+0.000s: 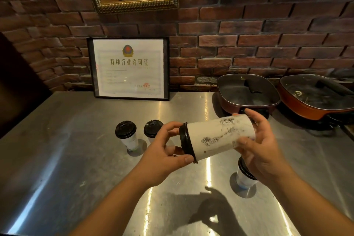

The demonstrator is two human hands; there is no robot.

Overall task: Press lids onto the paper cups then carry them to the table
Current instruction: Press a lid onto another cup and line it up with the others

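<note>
A white paper cup (218, 136) with dark printed artwork is held on its side above the steel table (67, 149), between the two hands. Its mouth points to the person's left and its base to the right.

A black lid (186, 141) sits on the mouth of the cup. The left hand (162, 151) holds the lid end: the thumb lies against the lower rim of the lid, and the curled fingers wrap the upper rim and the far side of the lid. The right hand (260, 143) grips the base end of the cup: the thumb presses the near side of the cup wall, and the fingers curl over the top and round the base.

Three more lidded cups stand upright on the table. Two (127, 136) (152, 129) stand side by side to the left of the held cup, just beyond the left hand. The third (245, 176) stands below the right hand and is partly hidden by it.

At the back of the table, a framed certificate (129, 69) leans against the brick wall (249, 44). Two electric pans with glass lids (247, 92) (316, 96) sit at the right rear.
</note>
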